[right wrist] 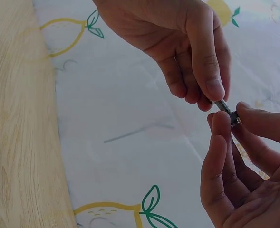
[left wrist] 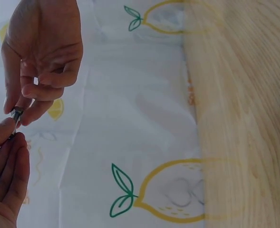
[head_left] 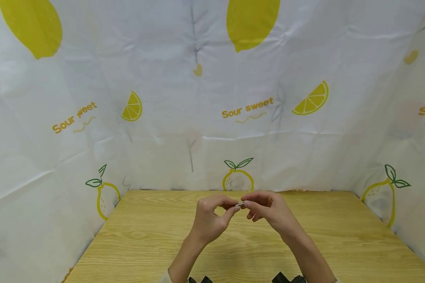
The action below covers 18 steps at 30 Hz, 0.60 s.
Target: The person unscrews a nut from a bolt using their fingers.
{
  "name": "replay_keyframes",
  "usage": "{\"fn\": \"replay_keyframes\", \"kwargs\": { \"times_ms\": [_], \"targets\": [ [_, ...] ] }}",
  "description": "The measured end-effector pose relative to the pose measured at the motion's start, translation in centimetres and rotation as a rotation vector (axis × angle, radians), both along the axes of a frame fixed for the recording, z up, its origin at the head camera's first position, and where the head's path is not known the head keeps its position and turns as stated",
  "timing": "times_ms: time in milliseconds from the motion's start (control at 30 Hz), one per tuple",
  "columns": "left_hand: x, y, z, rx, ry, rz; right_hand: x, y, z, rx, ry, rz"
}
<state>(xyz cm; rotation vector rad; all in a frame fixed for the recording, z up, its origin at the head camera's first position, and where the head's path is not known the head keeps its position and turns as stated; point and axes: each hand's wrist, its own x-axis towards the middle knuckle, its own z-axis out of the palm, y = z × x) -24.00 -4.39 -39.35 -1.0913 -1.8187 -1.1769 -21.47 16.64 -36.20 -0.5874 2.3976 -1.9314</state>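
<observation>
A small silver bolt point(right wrist: 221, 105) with a threaded shaft spans the gap between both hands, raised over the table. My left hand point(head_left: 211, 220) pinches one end of it between thumb and fingers, hiding that end. At the other end sits a darker metal nut point(right wrist: 234, 118), pinched between the thumb and fingers of my right hand point(head_left: 270, 210). The left wrist view shows the nut point(left wrist: 17, 112) right at the right fingertips. The right hand's other fingers are loosely bent below the pinch.
Below the hands lies a light wood-grain table point(head_left: 145, 239). White cloth point(head_left: 170, 118) printed with lemons stands along its back and both sides. Black objects point(head_left: 287, 278) show near the forearms at the bottom edge of the head view.
</observation>
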Motion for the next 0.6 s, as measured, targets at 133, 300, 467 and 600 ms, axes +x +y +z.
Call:
{"fn": "replay_keyframes", "kwargs": {
  "times_ms": [133,300,467,600],
  "targets": [
    [0.04,-0.03,0.04,0.003,0.001,-0.001,-0.05,-0.03,-0.1,-0.003,0.009,-0.008],
    [0.15,0.0,0.05,0.0,-0.004,-0.002,-0.08,0.12,-0.16,0.006,0.008,-0.01],
    [0.21,-0.01,0.0,-0.001,-0.014,0.003,-0.07,0.26,-0.11,0.032,0.0,0.01],
    [0.2,-0.01,0.01,-0.002,-0.008,0.011,-0.06,0.31,-0.05,0.045,0.002,0.018]
  ]
}}
